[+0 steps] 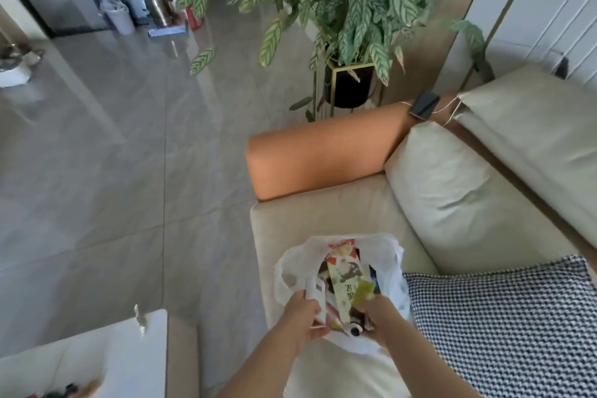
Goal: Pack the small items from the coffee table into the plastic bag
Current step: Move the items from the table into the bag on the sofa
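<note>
Plastic bag [392,252] sat open on the beige sofa seat [323,213], just in front of the person, mouth facing up. Several items were already inside: a long printed snack packet [344,275] stood tilted in the middle, with a small yellow-green packet [366,292] beside it and darker stuff underneath that was too blurred to identify.

Left hand [302,317] gripped a white stick-shaped device [315,296], fingers curled round its lower end, the top end poking over the bag's left rim. Right hand [382,320] was at the bag's near right edge, fingers curled down into the opening; whether they pinched the bag wall or something inside could not be told. A small dark round-capped item [355,330] lay between the two hands at the bag's near edge.

Checked cushion [504,317] lay just right of the bag, touching it. Orange armrest [323,155] was beyond the bag, with a potted plant [352,10] behind it. White coffee table [135,349] corner showed at lower left, well apart from the bag; some small items sat at its bottom edge, mostly cut off.
</note>
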Demonstrator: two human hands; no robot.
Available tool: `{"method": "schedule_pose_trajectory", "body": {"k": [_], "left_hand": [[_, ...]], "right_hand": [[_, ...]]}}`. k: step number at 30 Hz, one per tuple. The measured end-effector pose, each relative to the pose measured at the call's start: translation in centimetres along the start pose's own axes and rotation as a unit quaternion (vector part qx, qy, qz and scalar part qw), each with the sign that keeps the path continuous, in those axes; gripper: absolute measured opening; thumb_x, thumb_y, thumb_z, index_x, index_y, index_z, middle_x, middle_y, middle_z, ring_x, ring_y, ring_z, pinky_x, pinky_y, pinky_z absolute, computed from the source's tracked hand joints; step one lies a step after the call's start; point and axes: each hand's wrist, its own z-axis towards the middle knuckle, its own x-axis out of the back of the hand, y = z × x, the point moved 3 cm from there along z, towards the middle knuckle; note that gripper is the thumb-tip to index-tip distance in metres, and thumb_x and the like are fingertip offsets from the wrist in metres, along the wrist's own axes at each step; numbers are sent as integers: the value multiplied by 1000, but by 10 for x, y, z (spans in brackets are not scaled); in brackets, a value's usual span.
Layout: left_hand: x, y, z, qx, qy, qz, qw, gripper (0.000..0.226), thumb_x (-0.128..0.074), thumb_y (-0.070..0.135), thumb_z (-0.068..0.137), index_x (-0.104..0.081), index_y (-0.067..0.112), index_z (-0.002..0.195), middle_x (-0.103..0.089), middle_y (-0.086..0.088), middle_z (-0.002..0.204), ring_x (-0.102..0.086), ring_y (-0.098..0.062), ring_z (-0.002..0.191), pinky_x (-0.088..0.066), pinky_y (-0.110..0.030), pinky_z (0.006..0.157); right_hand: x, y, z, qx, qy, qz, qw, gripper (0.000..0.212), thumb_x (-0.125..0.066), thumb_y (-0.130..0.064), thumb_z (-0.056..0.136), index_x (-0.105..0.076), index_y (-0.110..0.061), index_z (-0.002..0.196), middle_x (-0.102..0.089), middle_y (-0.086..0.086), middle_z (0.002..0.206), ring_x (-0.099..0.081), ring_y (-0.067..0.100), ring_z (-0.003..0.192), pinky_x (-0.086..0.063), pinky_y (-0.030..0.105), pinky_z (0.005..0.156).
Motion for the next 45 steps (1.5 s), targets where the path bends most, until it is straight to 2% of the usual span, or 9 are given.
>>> {"method": "schedule_pose_trajectory", "body": {"k": [4, 9, 12, 16, 22, 27, 30, 35, 45], "left_hand": [[-21, -2, 38, 39, 45, 49, 997, 46, -34, -5, 89, -40, 12, 132, -51, -15, 112, -55, -29, 96, -52, -29, 56], [-29, -1, 79, 15, 66, 119, 991, 28, -37, 3, 94, -46, 16, 117, -51, -3, 89, -56, -23, 87, -54, -40, 86], [-30, -3, 92, -14, 61, 182, 981, 46, -42, 2, 93, -43, 18, 135, -54, -1, 104, -54, -24, 104, -49, -37, 97], [-29, -9, 90, -8, 34, 243, 969, 44, -46, 9, 95, -40, 18, 137, -51, 0, 110, -54, -21, 106, -45, -30, 94], [-9, -13, 65, -13, 28, 252, 967, 25, -48, 15, 93, -50, 18, 118, -57, -6, 103, -61, -22, 95, -47, -30, 82], [23, -22, 35, -16, 45, 266, 963, 37, -47, 13, 91, -50, 16, 128, -58, -5, 110, -59, -16, 89, -46, -19, 74], [53, -32, 10, -31, 67, 282, 957, 36, -45, 13, 92, -54, 19, 126, -57, -5, 117, -60, -19, 101, -46, -21, 80], [123, -52, -48, -45, 133, 326, 935, 24, -41, 13, 96, -62, 15, 107, -60, -8, 112, -55, -24, 119, -45, -25, 89], [284, -185, -192, -63, 290, 273, 915, 37, -39, 22, 99, -49, 19, 134, -50, 0, 140, -45, -14, 129, -34, -20, 105]], "right_hand": [[8, -9, 35, 29, 38, -143, 989, 18, -49, -2, 91, -46, -17, 82, -49, 7, 86, -52, 25, 88, -50, 39, 82], [7, -15, 75, 51, 49, -193, 979, 6, -41, -12, 99, -45, -8, 98, -49, 9, 87, -45, 15, 65, -40, 30, 66], [5, -17, 90, 52, 13, -231, 971, 47, -50, 3, 89, -39, -11, 132, -48, 4, 89, -42, 11, 61, -40, 21, 55], [4, -16, 91, 72, 31, -280, 957, 60, -49, 5, 85, -35, -12, 140, -49, -1, 76, -39, 10, 50, -31, 18, 41], [-10, -13, 77, 91, 7, -354, 931, 46, -53, -6, 90, -41, -8, 135, -55, 8, 107, -56, 24, 93, -43, 27, 79], [-49, -6, 47, 169, -41, -487, 856, 38, -48, -15, 93, -46, -13, 131, -59, 8, 122, -58, 17, 97, -47, 16, 70], [-84, 6, 23, 230, -69, -574, 783, 40, -46, -14, 91, -47, -16, 132, -56, 3, 129, -55, 19, 114, -45, 25, 93], [-148, 45, -20, 286, -137, -664, 677, 20, -43, -16, 92, -48, -22, 110, -51, 0, 114, -50, 18, 118, -39, 27, 97], [-283, 193, -138, 385, -255, -734, 498, 33, -40, -23, 97, -53, -14, 126, -58, 4, 129, -53, 16, 120, -39, 22, 95]]}}
